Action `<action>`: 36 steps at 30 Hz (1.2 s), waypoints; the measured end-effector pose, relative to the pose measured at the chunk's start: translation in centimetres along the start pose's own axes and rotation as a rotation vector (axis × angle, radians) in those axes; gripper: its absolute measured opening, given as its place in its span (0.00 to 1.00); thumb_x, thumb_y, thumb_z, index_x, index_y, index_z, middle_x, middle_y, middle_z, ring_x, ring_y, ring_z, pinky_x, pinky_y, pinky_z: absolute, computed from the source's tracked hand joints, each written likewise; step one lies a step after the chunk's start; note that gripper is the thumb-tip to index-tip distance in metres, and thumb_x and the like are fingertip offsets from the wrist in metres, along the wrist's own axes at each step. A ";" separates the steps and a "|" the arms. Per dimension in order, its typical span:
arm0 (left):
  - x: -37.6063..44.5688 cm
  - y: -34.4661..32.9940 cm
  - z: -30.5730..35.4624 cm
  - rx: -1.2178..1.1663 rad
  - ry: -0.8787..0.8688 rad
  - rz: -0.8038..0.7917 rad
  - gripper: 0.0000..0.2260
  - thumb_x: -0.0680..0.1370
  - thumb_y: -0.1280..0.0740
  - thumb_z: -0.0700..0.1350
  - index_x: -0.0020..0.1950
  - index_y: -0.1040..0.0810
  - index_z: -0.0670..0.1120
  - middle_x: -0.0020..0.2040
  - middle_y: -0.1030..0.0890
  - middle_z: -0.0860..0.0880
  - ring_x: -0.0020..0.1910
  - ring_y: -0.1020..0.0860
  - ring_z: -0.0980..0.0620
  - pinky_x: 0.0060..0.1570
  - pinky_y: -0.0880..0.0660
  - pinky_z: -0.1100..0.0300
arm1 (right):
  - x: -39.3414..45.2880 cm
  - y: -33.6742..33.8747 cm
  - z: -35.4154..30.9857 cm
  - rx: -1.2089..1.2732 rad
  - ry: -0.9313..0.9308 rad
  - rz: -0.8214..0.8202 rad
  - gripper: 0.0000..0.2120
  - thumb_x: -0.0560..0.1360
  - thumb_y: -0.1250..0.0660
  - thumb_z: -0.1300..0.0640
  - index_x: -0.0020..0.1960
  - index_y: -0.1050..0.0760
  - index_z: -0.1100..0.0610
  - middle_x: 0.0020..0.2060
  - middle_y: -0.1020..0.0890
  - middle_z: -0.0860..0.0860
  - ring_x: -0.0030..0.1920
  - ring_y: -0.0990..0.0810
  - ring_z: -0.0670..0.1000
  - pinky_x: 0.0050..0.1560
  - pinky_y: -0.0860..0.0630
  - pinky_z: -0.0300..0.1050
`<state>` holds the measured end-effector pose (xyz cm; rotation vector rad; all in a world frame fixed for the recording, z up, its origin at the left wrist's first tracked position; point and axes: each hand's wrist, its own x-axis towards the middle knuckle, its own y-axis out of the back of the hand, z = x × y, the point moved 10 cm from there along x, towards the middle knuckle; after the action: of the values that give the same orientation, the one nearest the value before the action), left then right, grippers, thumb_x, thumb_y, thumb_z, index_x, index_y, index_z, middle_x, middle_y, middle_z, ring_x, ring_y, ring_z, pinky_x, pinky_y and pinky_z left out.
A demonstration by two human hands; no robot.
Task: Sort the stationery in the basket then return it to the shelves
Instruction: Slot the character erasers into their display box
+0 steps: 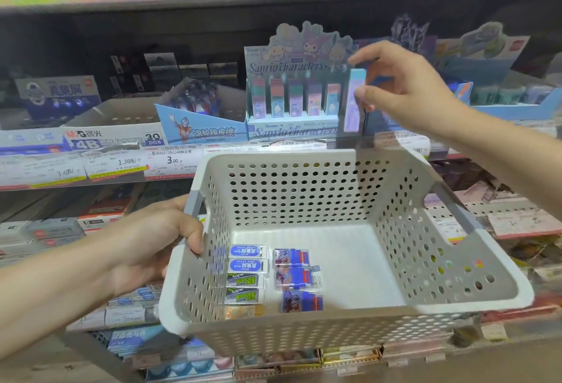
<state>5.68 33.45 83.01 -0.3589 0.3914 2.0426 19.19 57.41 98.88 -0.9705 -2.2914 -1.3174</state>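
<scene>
- The right hand (pixel 404 87) pinches a tall pastel eraser (pixel 352 99) between thumb and fingers, just at the right end of the Sanrio display box (pixel 292 127).
- I think it should go into the free slot there. Keep it straight up and push it down gently, so the others in the row don't tip.
- The left hand (pixel 146 248) grips the basket (pixel 334 331) by its side handle, below the display box. Hold it level.
- More small erasers (pixel 246 273) lie inside the basket.

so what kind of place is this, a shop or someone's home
Most likely a stationery shop aisle. Price tags line the shelf edges, and a Sanrio display box holds rows of boxed erasers. The left hand holds a perforated basket of packaged erasers; the right hand pinches a pastel eraser box.
</scene>
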 end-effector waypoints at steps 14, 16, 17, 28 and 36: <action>-0.2 0.0 1.0 0.066 -0.078 0.031 0.31 0.55 0.39 0.32 0.58 0.24 0.39 0.36 0.18 0.45 0.32 0.19 0.52 0.30 0.22 0.62 | 2.6 0.7 1.1 -0.231 0.055 0.125 0.13 0.76 0.36 0.62 0.60 0.24 0.54 0.45 0.19 0.56 0.46 0.22 0.51 0.44 0.32 0.31; -0.3 0.0 1.2 0.064 -0.081 0.034 0.31 0.54 0.40 0.32 0.58 0.25 0.39 0.36 0.18 0.45 0.31 0.19 0.52 0.29 0.22 0.63 | 3.0 0.8 1.7 -0.230 0.024 0.096 0.14 0.76 0.36 0.62 0.60 0.24 0.53 0.45 0.20 0.57 0.43 0.22 0.50 0.40 0.33 0.28; -0.4 -0.1 1.2 0.064 -0.082 0.036 0.31 0.54 0.40 0.32 0.58 0.25 0.39 0.36 0.19 0.45 0.30 0.20 0.52 0.29 0.23 0.63 | 3.1 0.8 2.0 -0.217 0.005 0.088 0.13 0.76 0.36 0.63 0.59 0.25 0.53 0.45 0.20 0.56 0.39 0.24 0.47 0.37 0.34 0.25; -0.6 -0.1 1.2 0.067 -0.076 0.065 0.34 0.55 0.39 0.32 0.61 0.25 0.38 0.37 0.19 0.45 0.31 0.20 0.52 0.31 0.23 0.63 | 2.2 0.7 2.8 -0.066 -0.027 0.041 0.13 0.73 0.30 0.61 0.58 0.22 0.58 0.42 0.19 0.54 0.39 0.22 0.45 0.44 0.26 0.32; -1.3 -1.0 1.3 0.064 -0.118 0.015 0.29 0.55 0.41 0.32 0.55 0.25 0.39 0.30 0.19 0.48 0.27 0.20 0.54 0.26 0.24 0.66 | 1.6 0.6 2.3 -0.126 0.012 0.080 0.11 0.74 0.31 0.60 0.56 0.19 0.58 0.51 0.20 0.49 0.49 0.21 0.40 0.52 0.26 0.33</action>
<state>7.09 33.46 84.62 -0.1958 0.3860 2.0491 18.59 60.22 98.98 -1.0799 -2.1582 -1.4441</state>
